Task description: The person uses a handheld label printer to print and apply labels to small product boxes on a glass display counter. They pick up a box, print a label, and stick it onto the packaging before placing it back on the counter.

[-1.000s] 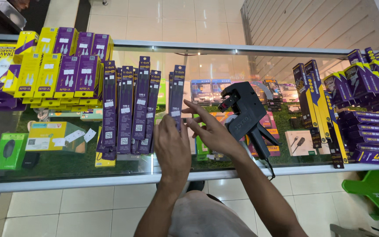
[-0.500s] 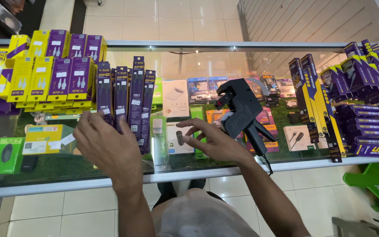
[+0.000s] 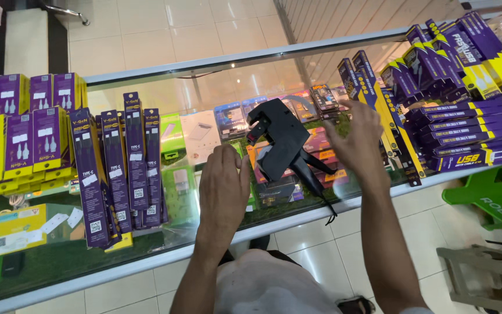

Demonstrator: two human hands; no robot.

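The label gun (image 3: 280,142) lay on the glass counter (image 3: 216,87) between both hands, handle pointing toward the person. The left hand (image 3: 223,186), flat, lay nearer; the right hand (image 3: 358,139) hovered spread, empty.

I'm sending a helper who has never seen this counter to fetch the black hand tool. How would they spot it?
On the glass counter top, look between the person's left hand and right hand. There lies the black price-label gun, its handle pointing toward the near edge. Everything around it is flat purple-and-yellow boxes; it alone is black and angular.
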